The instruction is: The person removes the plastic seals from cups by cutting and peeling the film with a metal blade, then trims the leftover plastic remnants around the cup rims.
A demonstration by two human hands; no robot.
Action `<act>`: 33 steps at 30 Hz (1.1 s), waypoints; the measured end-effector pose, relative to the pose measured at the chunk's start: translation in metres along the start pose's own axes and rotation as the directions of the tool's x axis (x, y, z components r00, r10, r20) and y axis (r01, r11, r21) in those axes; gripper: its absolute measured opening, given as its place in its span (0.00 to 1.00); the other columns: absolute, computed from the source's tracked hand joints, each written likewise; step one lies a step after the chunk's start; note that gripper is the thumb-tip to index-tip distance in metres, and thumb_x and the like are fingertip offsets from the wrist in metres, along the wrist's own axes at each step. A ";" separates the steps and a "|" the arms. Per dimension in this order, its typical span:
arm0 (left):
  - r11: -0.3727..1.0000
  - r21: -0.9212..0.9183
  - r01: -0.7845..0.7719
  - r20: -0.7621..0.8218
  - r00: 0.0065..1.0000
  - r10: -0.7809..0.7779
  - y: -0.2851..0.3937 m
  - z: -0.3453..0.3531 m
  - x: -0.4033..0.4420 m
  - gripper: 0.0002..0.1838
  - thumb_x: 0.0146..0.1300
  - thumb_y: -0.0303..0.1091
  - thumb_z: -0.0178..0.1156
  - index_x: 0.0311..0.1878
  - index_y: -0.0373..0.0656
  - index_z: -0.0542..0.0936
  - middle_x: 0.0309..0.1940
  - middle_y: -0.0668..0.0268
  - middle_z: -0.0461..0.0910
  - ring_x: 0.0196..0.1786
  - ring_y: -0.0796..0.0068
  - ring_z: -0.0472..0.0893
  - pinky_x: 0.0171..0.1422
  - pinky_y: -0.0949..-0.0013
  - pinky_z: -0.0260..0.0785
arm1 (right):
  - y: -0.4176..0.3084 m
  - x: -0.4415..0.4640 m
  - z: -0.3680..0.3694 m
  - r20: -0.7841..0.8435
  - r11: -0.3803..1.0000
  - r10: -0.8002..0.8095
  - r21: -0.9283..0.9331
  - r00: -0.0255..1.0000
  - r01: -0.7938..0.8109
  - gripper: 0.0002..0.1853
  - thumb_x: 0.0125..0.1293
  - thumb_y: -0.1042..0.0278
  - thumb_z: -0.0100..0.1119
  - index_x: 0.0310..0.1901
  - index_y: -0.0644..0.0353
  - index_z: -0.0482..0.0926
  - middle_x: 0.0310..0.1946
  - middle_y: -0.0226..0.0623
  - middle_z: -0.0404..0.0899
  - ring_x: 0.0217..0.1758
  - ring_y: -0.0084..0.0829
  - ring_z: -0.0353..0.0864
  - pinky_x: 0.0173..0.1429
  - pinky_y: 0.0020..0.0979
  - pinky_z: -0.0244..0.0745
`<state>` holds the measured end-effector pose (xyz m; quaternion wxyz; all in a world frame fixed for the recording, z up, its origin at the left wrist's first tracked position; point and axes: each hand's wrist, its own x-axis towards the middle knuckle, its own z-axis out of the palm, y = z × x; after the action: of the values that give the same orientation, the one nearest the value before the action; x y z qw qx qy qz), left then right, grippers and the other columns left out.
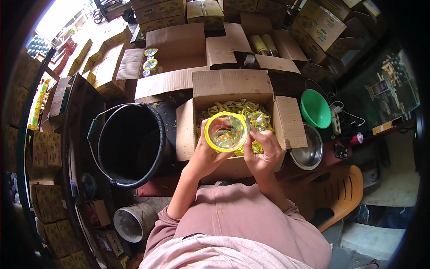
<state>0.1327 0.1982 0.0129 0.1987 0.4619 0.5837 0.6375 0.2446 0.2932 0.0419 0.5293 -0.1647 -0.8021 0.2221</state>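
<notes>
A clear plastic cup (226, 132) with a yellow rim is held up above an open cardboard box (232, 83). My left hand (205, 154) is wrapped round the cup's left and lower side. On the cup's right, my right hand (264, 153) is closed on a thin dark blade-like tool (248, 122), its tip pointing up beside the rim. Yellow-green strips and wrappers (244, 106) fill the box behind the hands. Inside the cup, small dark and red shapes show, too unclear to name.
A large black bucket (131, 145) stands left of the box. To the right are a green bowl (316, 109), a metal bowl (307, 147) and an orange chair (342, 193). Another open box (175, 45) with lidded cups (151, 64) lies behind.
</notes>
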 end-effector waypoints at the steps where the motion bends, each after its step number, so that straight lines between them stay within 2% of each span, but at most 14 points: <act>1: 1.000 0.012 -0.001 0.002 1.000 0.001 -0.001 0.000 0.000 0.33 0.47 0.25 0.65 0.55 0.38 0.59 0.47 0.59 0.66 0.53 0.65 0.71 0.59 0.66 0.63 | 0.001 -0.001 0.000 0.005 1.000 0.002 -0.003 1.000 -0.002 0.17 0.46 0.82 0.61 0.42 0.59 0.81 0.23 0.33 0.74 0.23 0.26 0.75 0.30 0.25 0.72; 6: 0.991 0.116 -0.062 0.042 0.997 0.057 0.005 -0.002 -0.002 0.35 0.46 0.25 0.66 0.56 0.38 0.59 0.47 0.59 0.67 0.53 0.65 0.71 0.59 0.66 0.63 | 0.004 0.000 0.001 0.010 1.000 0.007 -0.021 1.000 -0.007 0.18 0.46 0.83 0.61 0.42 0.59 0.81 0.22 0.33 0.73 0.23 0.26 0.75 0.30 0.25 0.72; 9: 0.991 0.118 -0.056 0.067 0.997 0.048 0.001 -0.004 -0.001 0.35 0.45 0.25 0.66 0.56 0.39 0.59 0.47 0.60 0.68 0.53 0.65 0.71 0.59 0.66 0.62 | 0.003 0.005 0.000 0.029 1.000 0.007 0.011 1.000 -0.007 0.17 0.47 0.83 0.61 0.42 0.59 0.81 0.22 0.33 0.73 0.23 0.25 0.75 0.30 0.25 0.71; 12: 1.000 0.023 0.009 0.037 0.999 -0.010 -0.004 -0.003 -0.003 0.35 0.44 0.25 0.66 0.56 0.38 0.59 0.47 0.60 0.67 0.52 0.65 0.71 0.59 0.66 0.62 | 0.002 0.006 0.000 0.039 0.999 0.019 0.030 0.999 -0.020 0.17 0.48 0.83 0.61 0.41 0.58 0.81 0.22 0.33 0.73 0.23 0.25 0.74 0.29 0.25 0.71; 15: 1.000 -0.013 0.010 0.013 1.000 -0.010 -0.007 -0.005 0.000 0.35 0.44 0.25 0.66 0.55 0.38 0.60 0.47 0.60 0.67 0.52 0.65 0.71 0.59 0.66 0.62 | 0.002 0.000 0.000 0.045 0.999 0.037 0.027 0.998 -0.039 0.16 0.48 0.82 0.61 0.41 0.58 0.81 0.21 0.32 0.73 0.22 0.24 0.74 0.28 0.25 0.70; 21: 1.000 0.018 -0.003 0.017 1.000 0.003 -0.003 -0.005 0.000 0.35 0.43 0.25 0.66 0.55 0.39 0.60 0.47 0.60 0.68 0.53 0.65 0.71 0.59 0.65 0.62 | 0.003 -0.004 -0.001 0.044 0.999 0.040 -0.003 0.998 -0.040 0.16 0.48 0.82 0.62 0.41 0.57 0.81 0.20 0.32 0.72 0.21 0.25 0.72 0.27 0.26 0.69; 24: 0.989 0.142 -0.028 0.074 0.997 0.017 0.006 -0.008 0.000 0.37 0.42 0.26 0.67 0.56 0.39 0.59 0.47 0.60 0.68 0.53 0.64 0.71 0.60 0.65 0.62 | 0.005 -0.004 -0.002 0.046 0.999 0.028 -0.032 0.999 -0.026 0.16 0.47 0.82 0.62 0.41 0.58 0.81 0.20 0.32 0.71 0.21 0.26 0.72 0.28 0.26 0.69; 27: 0.991 0.101 -0.093 0.122 0.989 0.080 -0.002 -0.005 -0.002 0.40 0.41 0.27 0.68 0.58 0.39 0.58 0.46 0.60 0.69 0.53 0.64 0.71 0.61 0.65 0.61 | 0.005 0.001 -0.005 0.064 0.999 0.045 -0.013 0.997 -0.045 0.17 0.47 0.82 0.61 0.41 0.58 0.81 0.20 0.32 0.71 0.21 0.26 0.72 0.28 0.26 0.69; 33: 0.993 0.085 -0.077 0.123 0.990 0.066 -0.001 -0.008 0.002 0.41 0.41 0.27 0.68 0.59 0.39 0.58 0.47 0.60 0.68 0.53 0.64 0.71 0.61 0.66 0.60 | 0.008 0.000 -0.007 0.076 0.994 0.089 0.063 0.993 -0.093 0.17 0.48 0.83 0.61 0.41 0.57 0.81 0.20 0.32 0.73 0.22 0.25 0.73 0.28 0.26 0.69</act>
<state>0.1247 0.1957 0.0132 0.1895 0.5283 0.5819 0.5885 0.2517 0.3010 0.0399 0.4940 -0.1752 -0.8049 0.2783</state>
